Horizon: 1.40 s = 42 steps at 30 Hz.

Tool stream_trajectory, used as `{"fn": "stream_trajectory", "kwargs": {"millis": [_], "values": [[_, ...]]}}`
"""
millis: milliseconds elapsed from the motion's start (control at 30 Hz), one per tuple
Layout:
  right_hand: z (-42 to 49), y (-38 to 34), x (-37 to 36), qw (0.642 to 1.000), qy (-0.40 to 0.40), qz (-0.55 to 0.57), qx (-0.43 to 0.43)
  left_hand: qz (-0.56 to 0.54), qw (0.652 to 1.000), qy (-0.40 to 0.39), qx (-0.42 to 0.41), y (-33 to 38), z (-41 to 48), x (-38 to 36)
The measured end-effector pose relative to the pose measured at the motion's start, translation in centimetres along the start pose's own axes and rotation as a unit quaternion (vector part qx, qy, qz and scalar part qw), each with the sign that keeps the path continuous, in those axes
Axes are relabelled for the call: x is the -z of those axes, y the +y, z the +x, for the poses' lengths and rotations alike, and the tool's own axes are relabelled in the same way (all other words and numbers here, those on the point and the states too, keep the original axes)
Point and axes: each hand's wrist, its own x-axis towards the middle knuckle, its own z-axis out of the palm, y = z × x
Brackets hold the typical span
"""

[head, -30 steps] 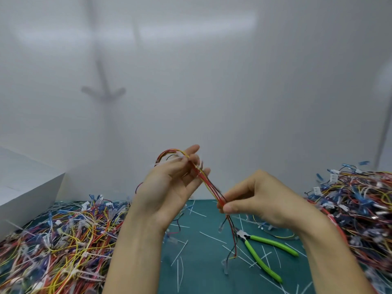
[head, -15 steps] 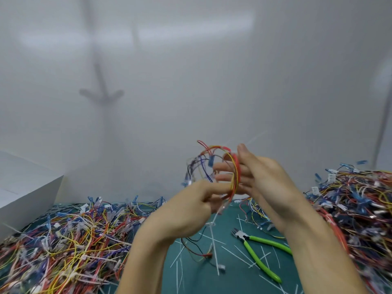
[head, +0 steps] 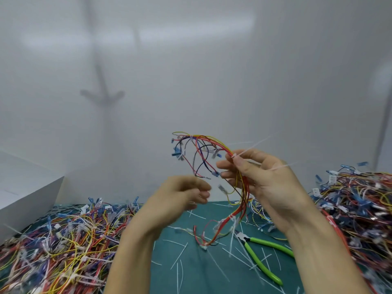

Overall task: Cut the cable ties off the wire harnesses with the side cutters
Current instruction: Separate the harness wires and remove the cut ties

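- Green-handled side cutters lie on the table below our right hand, unused.
- Right hand grips a still-tied harness; cable ties remain.
- Left hand hangs loosely curled, empty.

green mat carries side cutters, cut ties, and harness heaps left and right.
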Motion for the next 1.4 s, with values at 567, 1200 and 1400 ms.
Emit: {"fn": "stream_trajectory", "kwargs": {"millis": [567,1200,1400], "values": [[-0.5,0.9,-0.9,0.933,-0.185,-0.305,-0.041,-0.403,0.905,0.139,-0.001,1.6,-0.5,1.7],[-1.3,-0.3,-2.5,0.922,0.016,-0.364,0.131,-0.248,0.931,0.193,-0.186,4.0,-1.3,-1.5],[-1.2,-0.3,-2.7,0.896,0.100,-0.388,0.188,-0.219,0.941,0.131,-0.223,4.0,-1.7,-1.0]]}}
